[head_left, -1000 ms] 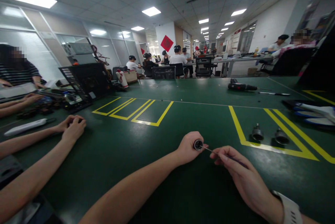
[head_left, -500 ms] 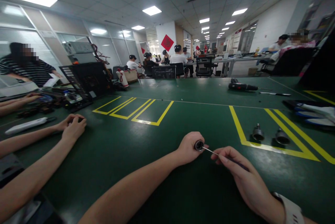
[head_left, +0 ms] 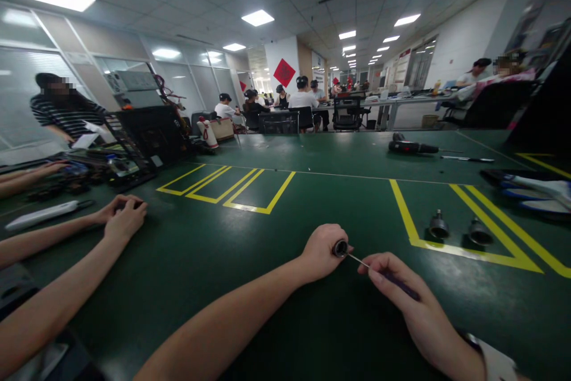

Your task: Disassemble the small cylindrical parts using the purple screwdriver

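Observation:
My left hand (head_left: 322, 249) is closed around a small black round part (head_left: 339, 248) with a ring-shaped opening facing right. My right hand (head_left: 395, 286) pinches a thin screwdriver (head_left: 382, 272) with a dark handle; its metal tip points into the part's opening. Both hands rest low over the green table mat (head_left: 267, 250), near its front middle. A white watch strap shows on my right wrist.
Two similar black parts (head_left: 439, 227) (head_left: 480, 232) stand inside a yellow-taped box at right. A black power driver (head_left: 408, 146) lies farther back. A co-worker's clasped hands (head_left: 122, 214) rest at left beside a white tool (head_left: 42, 214). Other people sit at tables behind.
My hands have barely shifted; the screwdriver stays at the part's opening. The person in the striped top at far left has moved rightward and stands more upright.

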### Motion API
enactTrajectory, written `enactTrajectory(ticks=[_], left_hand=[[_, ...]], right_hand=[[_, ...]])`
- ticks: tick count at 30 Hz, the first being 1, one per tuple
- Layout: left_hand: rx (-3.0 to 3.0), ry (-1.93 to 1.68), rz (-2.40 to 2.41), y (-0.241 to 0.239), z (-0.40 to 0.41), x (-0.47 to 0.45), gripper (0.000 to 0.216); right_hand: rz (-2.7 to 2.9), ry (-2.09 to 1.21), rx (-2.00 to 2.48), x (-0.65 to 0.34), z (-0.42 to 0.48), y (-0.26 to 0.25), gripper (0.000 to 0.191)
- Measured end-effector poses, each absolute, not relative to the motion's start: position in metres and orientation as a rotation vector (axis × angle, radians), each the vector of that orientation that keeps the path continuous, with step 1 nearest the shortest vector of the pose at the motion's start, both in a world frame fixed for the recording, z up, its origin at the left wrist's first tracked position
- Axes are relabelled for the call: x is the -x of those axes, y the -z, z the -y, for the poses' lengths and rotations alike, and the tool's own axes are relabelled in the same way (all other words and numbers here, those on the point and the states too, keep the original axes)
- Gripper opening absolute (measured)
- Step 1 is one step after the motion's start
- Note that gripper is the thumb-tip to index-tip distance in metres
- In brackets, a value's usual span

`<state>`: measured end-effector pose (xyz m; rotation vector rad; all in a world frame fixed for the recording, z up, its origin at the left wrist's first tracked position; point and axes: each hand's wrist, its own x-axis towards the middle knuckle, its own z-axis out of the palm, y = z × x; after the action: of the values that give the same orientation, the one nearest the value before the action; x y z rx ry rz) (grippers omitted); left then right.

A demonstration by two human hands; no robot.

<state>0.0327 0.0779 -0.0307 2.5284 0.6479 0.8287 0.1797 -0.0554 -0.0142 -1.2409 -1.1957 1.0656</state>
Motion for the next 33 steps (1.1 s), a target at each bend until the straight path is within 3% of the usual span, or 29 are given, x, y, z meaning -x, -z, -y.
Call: enactTrajectory(ticks=[9,18,33], left_hand=[[-2.346,-0.855,-0.624,0.0274,-0.0779,-0.0327,0.023],[-2.516,-0.806,-0.710,0.0279,-0.0760,-0.0329,0.019],[-2.334,-0.879,-0.614,0.0291,-0.0784,-0.0327,0.023]], right_hand=[[0.911,-1.220,1.111,-0.1797,0.0527,0.0088,0.016],[1.162,-1.053,1.279,-0.1799,0.0554,0.0147,0.020],[0.946,-1.195,1.131,-0.1793,0.0537,0.0122,0.017]])
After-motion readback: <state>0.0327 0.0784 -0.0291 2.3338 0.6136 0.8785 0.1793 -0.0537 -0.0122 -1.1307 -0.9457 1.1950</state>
